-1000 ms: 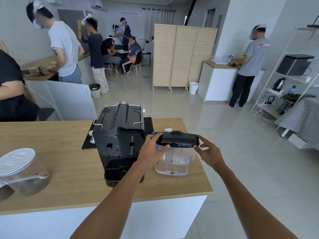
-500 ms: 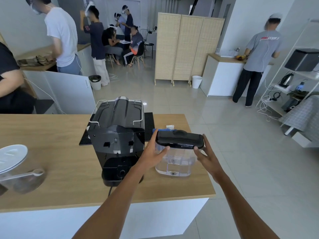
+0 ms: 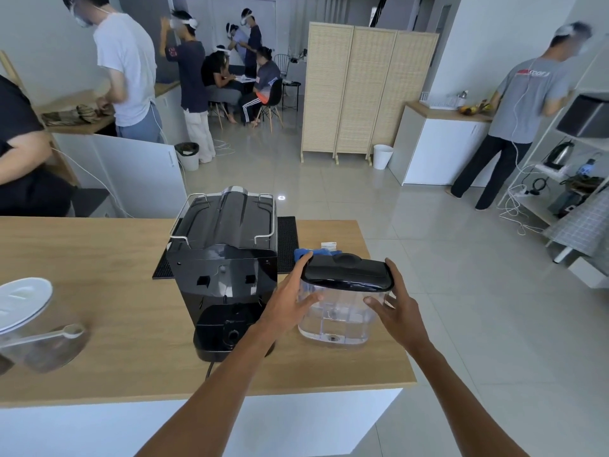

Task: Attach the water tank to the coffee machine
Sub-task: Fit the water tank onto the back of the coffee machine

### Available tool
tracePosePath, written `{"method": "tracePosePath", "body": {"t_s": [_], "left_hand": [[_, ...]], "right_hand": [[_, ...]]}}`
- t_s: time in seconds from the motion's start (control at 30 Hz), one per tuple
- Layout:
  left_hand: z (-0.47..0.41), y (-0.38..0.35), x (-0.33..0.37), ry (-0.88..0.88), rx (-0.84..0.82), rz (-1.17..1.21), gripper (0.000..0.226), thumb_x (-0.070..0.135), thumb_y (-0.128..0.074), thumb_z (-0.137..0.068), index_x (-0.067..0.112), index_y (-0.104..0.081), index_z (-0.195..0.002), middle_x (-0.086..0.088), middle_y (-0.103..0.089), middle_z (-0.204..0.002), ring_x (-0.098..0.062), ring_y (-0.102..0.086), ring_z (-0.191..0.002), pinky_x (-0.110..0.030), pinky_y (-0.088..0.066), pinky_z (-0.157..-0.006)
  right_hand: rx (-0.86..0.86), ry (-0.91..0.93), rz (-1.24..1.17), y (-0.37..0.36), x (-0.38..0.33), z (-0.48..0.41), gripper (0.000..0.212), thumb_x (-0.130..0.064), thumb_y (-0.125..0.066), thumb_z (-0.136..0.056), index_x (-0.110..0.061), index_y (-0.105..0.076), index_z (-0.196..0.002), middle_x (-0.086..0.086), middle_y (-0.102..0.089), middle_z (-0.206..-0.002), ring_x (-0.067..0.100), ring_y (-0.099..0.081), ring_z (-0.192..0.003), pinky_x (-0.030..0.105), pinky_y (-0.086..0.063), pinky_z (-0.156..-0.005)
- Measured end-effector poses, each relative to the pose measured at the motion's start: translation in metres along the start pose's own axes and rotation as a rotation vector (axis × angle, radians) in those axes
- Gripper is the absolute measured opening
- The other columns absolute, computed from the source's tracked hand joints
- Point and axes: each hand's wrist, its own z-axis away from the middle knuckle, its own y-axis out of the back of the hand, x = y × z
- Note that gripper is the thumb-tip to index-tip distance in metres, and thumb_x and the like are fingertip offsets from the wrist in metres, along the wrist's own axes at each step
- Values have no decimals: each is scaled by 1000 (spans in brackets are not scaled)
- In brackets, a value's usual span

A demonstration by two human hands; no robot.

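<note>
A clear water tank (image 3: 339,319) with a black lid (image 3: 347,273) stands on the wooden counter (image 3: 115,324), just right of the black coffee machine (image 3: 225,268). The machine shows me its back, with two slots and a round socket at its base. My left hand (image 3: 290,298) grips the tank's left side, thumb on the front wall and fingers up by the lid. My right hand (image 3: 400,305) clasps the tank's right side. The tank's base rests on the counter, apart from the machine.
A clear lidded jar (image 3: 26,321) with a white scoop sits at the counter's left. A black rubber mat (image 3: 286,242) lies under the machine, with a blue cloth (image 3: 304,252) behind the tank. The counter's right edge is just beyond the tank. Several people work in the room behind.
Both hands have closed in lower on the tank's sides. My view has shifted nearer and a little downward. The tank and machine have stayed in place.
</note>
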Motion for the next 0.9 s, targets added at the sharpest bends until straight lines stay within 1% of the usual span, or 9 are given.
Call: {"method": "tracePosePath", "body": {"t_s": [0.1,0.23,0.37,0.43,0.47,0.53,0.63,0.73,0.9], "left_hand": [[1,0,3,1,-20,-5,77,29,-64,-92,15,-20,-154,-41,-47,-126,-49,-46,-110,-47,-36,-86],[6,1,8,-21,-7,19,79,29,-66,-91,21,-18,-154,-34,-54,-126,-43,-50,-108,-42,-42,-77],[13,9,21,-45,33,19,80,33,-67,-90,25,-19,-154,-34,-53,-119,-34,-50,-99,-39,-41,-73],[16,14,28,-80,40,13,81,32,-67,-90,31,-16,-153,-30,-59,-108,-25,-55,-75,-34,-38,-60],[18,15,29,-95,45,9,82,33,-68,-89,35,-14,-151,-22,-62,-94,-17,-51,-57,-27,-35,-51],[21,18,26,-107,45,5,85,36,-69,-88,37,-13,-152,1,-60,-76,-6,-36,-47,-20,-28,-48],[26,24,22,-95,55,9,90,47,-69,-85,43,-9,-153,7,-43,-54,-12,-32,-51,-31,-29,-55],[38,34,20,-93,95,32,95,59,-66,-79,43,-9,-153,2,-38,-55,-9,-33,-51,-34,-30,-54],[57,60,7,-102,146,116,101,78,-63,-67,53,-11,-150,5,-46,-97,-12,-44,-88,-30,-39,-79]], "right_hand": [[0,-10,-7,1,-1,0,88,-22,-73,-88,-35,-19,-156,-34,-48,-132,-1,-53,-121,31,-42,-110],[17,1,-18,9,-9,6,88,-21,-73,-87,-35,-21,-156,-38,-46,-132,-24,-49,-113,27,-42,-109],[72,45,-23,19,-27,15,88,-21,-74,-87,-31,-21,-157,-19,-51,-139,-2,-53,-118,24,-45,-105],[79,85,-12,25,-37,20,89,-25,-74,-85,-32,-21,-157,-13,-52,-140,4,-52,-121,15,-45,-101],[81,96,-16,28,-41,23,89,-27,-73,-84,-32,-21,-157,-11,-52,-141,6,-52,-121,13,-44,-100],[92,105,-35,31,-49,29,90,-33,-72,-82,-32,-22,-157,-9,-52,-140,9,-52,-120,13,-44,-98],[107,119,-42,32,-60,36,91,-33,-73,-81,-31,-23,-157,-10,-53,-137,11,-53,-120,1,-41,-92],[117,139,-42,27,-74,43,90,-27,-75,-83,-31,-24,-157,-8,-54,-139,14,-55,-122,0,-41,-91],[108,176,-88,8,-104,53,90,-30,-77,-81,-37,-26,-155,-10,-55,-140,12,-57,-122,9,-45,-96]]}}
